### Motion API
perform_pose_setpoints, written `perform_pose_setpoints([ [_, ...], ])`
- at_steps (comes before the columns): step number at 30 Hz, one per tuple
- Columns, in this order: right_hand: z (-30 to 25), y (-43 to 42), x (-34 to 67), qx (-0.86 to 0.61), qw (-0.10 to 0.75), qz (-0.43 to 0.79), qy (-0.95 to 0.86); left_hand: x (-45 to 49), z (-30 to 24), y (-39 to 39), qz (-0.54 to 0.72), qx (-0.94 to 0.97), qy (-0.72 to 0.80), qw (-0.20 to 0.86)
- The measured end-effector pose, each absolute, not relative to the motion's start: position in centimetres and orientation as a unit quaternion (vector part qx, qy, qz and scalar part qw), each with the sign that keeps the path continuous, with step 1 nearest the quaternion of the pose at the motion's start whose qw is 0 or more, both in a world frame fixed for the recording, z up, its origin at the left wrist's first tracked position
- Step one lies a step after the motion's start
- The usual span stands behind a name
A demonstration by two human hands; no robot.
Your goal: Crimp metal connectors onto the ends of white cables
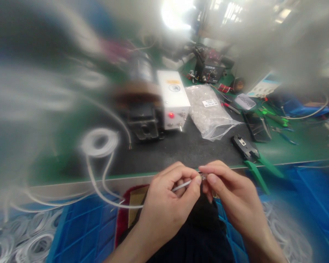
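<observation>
My left hand (pixel 170 197) is closed around a white cable (pixel 181 186), thumb and forefinger pinching it close to its end. At that end, the fingertips of my right hand (pixel 235 191) pinch a small clear plug (pixel 204 176), partly hidden by the fingers. Whether the cable's wires sit inside the plug cannot be made out. From my left hand the cable runs left to a coiled bundle (pixel 100 142) on the black mat. Right of my hands, a crimping tool (pixel 246 148) with green handles lies across the bench's front edge.
A white box (pixel 173 100) with a lit red light stands behind my hands, beside a bag of small clear pieces (pixel 205 109). Blue crates (pixel 82 226) with coiled cables (pixel 38 244) sit below the bench. Pliers (pixel 286 133) and a dark flat object (pixel 257 126) lie right.
</observation>
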State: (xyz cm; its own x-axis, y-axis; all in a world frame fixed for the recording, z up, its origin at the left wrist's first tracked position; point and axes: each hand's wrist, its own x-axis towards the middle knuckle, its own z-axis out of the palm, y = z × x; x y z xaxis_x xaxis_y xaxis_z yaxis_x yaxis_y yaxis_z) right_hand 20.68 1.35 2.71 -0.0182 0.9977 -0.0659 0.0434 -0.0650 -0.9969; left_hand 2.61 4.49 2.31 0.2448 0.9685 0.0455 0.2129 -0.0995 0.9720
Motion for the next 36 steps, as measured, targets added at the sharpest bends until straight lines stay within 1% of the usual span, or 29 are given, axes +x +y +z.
perform_pose_setpoints([
  [6,3.7,0.7,20.2,-0.564,0.492,0.445,-0.492,2.6,2.6,3.8,0.41,0.65,0.463,0.442],
  [11,3.9,0.1,20.3,-0.557,0.499,0.392,-0.536,2.2,3.1,3.0,0.424,0.666,0.438,0.43],
  [18,3.7,-0.4,20.3,-0.536,0.501,0.382,-0.562,1.7,3.2,2.4,0.427,0.674,0.423,0.431],
  [29,4.0,-0.6,19.6,-0.53,0.511,0.341,-0.585,1.9,2.8,2.0,0.469,0.667,0.426,0.392],
  [36,3.9,-0.6,19.4,-0.538,0.502,0.346,-0.582,2.1,2.1,1.5,0.51,0.649,0.436,0.358],
])
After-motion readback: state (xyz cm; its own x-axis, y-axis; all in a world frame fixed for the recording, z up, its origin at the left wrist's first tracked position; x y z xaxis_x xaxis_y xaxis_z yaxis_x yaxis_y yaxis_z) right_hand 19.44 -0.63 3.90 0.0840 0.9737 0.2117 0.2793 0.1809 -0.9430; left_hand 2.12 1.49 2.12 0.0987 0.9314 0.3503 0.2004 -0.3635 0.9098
